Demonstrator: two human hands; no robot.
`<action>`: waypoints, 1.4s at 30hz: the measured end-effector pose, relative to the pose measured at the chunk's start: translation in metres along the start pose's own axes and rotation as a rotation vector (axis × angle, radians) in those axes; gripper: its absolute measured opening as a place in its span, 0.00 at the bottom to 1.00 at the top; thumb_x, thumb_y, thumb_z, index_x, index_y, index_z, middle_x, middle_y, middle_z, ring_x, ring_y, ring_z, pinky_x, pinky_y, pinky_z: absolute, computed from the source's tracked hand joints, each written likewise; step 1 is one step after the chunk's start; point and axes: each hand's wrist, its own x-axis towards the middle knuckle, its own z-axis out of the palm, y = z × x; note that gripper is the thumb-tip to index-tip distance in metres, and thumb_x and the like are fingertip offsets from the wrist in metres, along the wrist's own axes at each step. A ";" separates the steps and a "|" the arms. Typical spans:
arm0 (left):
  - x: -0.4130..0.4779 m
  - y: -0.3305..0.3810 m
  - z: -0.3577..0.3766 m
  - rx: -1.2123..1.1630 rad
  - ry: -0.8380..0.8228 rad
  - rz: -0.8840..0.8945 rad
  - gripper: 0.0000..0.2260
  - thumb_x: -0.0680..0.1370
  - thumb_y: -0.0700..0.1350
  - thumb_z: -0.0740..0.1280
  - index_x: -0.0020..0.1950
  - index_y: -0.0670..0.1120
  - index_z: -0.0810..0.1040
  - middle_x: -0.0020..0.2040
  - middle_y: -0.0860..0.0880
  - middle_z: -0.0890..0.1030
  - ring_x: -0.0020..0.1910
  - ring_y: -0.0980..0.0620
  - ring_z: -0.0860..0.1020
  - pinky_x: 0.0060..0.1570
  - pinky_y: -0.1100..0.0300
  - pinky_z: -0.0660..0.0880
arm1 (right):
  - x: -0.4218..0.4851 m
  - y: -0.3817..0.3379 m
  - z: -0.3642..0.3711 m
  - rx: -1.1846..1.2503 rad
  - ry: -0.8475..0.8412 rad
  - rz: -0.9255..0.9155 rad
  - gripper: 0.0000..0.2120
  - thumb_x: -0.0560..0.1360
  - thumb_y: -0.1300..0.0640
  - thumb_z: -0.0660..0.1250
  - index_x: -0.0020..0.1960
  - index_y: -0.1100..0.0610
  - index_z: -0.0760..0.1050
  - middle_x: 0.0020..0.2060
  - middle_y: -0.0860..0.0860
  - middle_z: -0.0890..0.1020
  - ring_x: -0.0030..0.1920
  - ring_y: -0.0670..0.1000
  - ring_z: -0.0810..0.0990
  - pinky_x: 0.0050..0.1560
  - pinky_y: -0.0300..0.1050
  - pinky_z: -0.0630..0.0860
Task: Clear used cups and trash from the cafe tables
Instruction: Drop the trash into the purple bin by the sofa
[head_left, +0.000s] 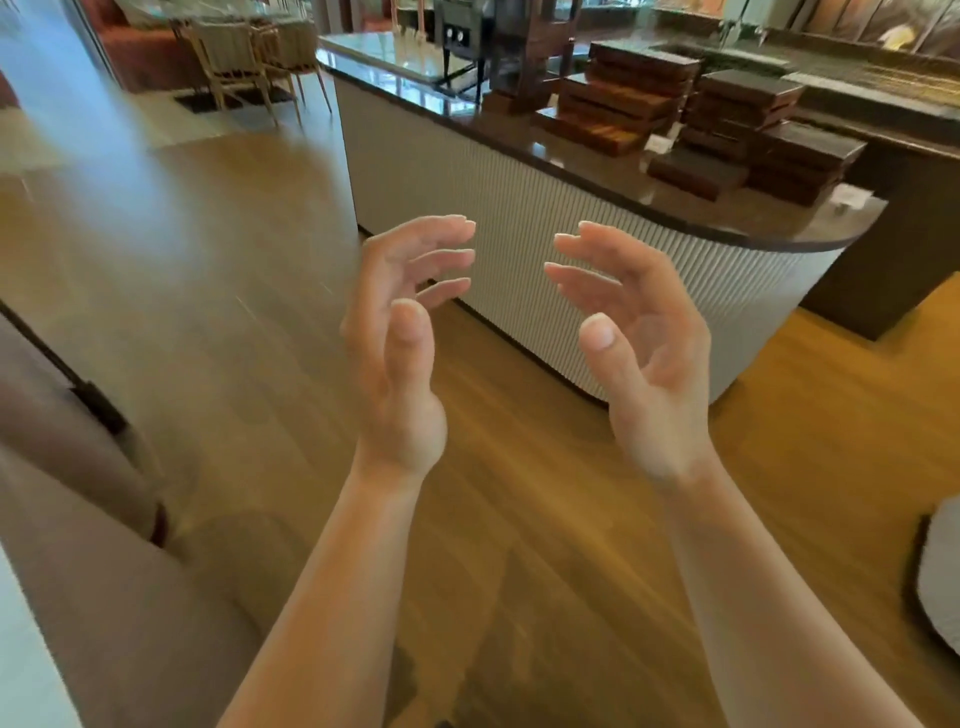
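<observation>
Your left hand and right hand are bare. Both forearms are bare too, uncovered from the wrists back as far as they show. Your fingernails are short and plain, and the thumbnails are rounded. Blur hides finer detail.

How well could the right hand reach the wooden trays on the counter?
Probably not yet: the right hand, empty, is held short of the counter where the wooden trays sit; nothing blocks it.
</observation>
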 end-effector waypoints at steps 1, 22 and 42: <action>0.008 -0.008 -0.003 0.011 0.003 0.000 0.30 0.78 0.73 0.58 0.64 0.48 0.74 0.65 0.42 0.77 0.61 0.40 0.78 0.58 0.47 0.75 | 0.009 0.009 0.003 0.010 -0.006 0.001 0.39 0.78 0.36 0.67 0.73 0.67 0.69 0.67 0.60 0.78 0.68 0.57 0.79 0.69 0.58 0.77; 0.251 -0.220 0.020 0.321 0.101 0.105 0.30 0.78 0.73 0.59 0.65 0.49 0.73 0.64 0.45 0.79 0.61 0.41 0.79 0.59 0.44 0.76 | 0.297 0.261 -0.003 0.281 -0.180 -0.070 0.40 0.78 0.35 0.68 0.74 0.67 0.68 0.68 0.60 0.78 0.68 0.58 0.80 0.69 0.63 0.75; 0.459 -0.394 -0.188 0.501 0.384 0.176 0.29 0.78 0.73 0.57 0.64 0.50 0.73 0.63 0.46 0.77 0.60 0.42 0.78 0.58 0.47 0.75 | 0.542 0.447 0.247 0.455 -0.510 -0.066 0.38 0.77 0.37 0.69 0.73 0.66 0.68 0.67 0.61 0.79 0.66 0.58 0.81 0.68 0.55 0.77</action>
